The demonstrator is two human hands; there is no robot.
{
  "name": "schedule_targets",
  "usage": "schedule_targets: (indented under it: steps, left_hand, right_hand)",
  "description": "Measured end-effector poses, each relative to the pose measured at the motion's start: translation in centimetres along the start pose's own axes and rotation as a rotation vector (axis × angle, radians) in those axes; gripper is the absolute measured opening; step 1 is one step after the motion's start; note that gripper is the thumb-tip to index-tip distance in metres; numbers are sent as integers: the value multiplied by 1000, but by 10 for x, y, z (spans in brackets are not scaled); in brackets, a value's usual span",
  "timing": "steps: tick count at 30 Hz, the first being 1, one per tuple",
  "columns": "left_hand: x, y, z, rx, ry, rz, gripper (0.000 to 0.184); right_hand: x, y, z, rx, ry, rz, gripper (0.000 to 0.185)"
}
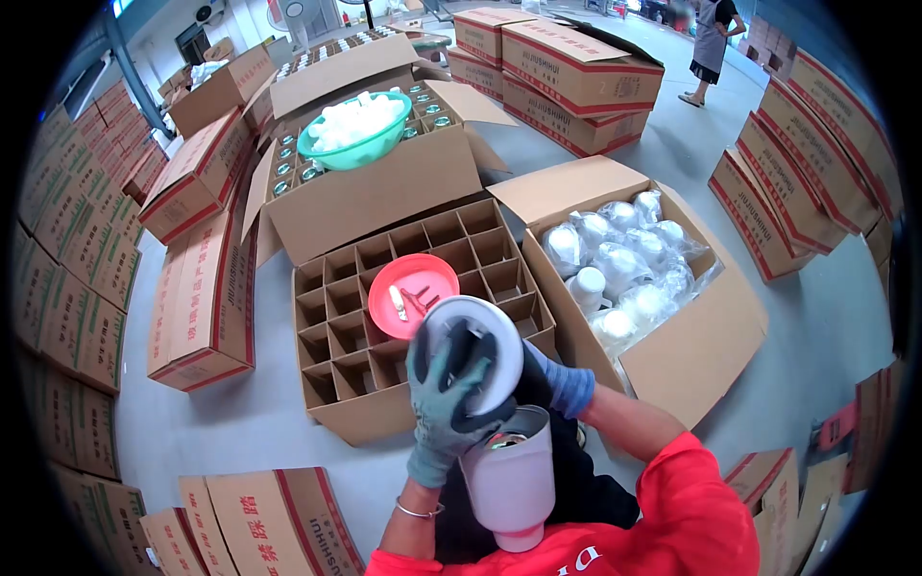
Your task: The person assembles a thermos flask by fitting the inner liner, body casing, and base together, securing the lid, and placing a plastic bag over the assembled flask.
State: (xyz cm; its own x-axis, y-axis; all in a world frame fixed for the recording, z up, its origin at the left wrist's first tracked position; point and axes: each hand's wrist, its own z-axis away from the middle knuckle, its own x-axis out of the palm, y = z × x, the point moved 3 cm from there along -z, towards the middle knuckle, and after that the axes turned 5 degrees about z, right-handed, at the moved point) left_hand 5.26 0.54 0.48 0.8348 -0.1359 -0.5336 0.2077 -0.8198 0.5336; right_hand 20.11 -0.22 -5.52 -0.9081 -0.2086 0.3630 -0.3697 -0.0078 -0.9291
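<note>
My left hand [449,398], in a grey-green glove with dark fingers, is wrapped against a round white ring-shaped part [499,336]. My right hand [552,379], in a blue-cuffed glove, is behind that part, its fingers mostly hidden. Just below both hands, a whitish translucent container [514,485] stands against my lap, with something small and metallic inside its open top. Beyond the hands, a red plate [437,276] holding small items rests on a divided cardboard box [370,254].
An open box [740,326] of plastic-wrapped white bottles is at the right. Behind sits a green basin [370,154] of white pieces on a box of jars. Stacked cartons [202,307] line both sides. A person [713,43] stands at the back right.
</note>
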Motion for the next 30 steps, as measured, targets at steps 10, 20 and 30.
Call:
schedule_targets:
  steps: [10, 20, 30]
  left_hand:
    - [-7, -4, -9, -634, 230, 1336, 75]
    - [-25, 4, -14, -753, -24, 1412, 80]
    - [8, 1, -6, -669, 235, 1215, 66]
  right_hand:
    - [4, -56, 15, -667, 40, 1446, 65]
    - [35, -86, 13, -938, -140, 1784, 60]
    - [21, -74, -9, -318, 178, 1228, 63]
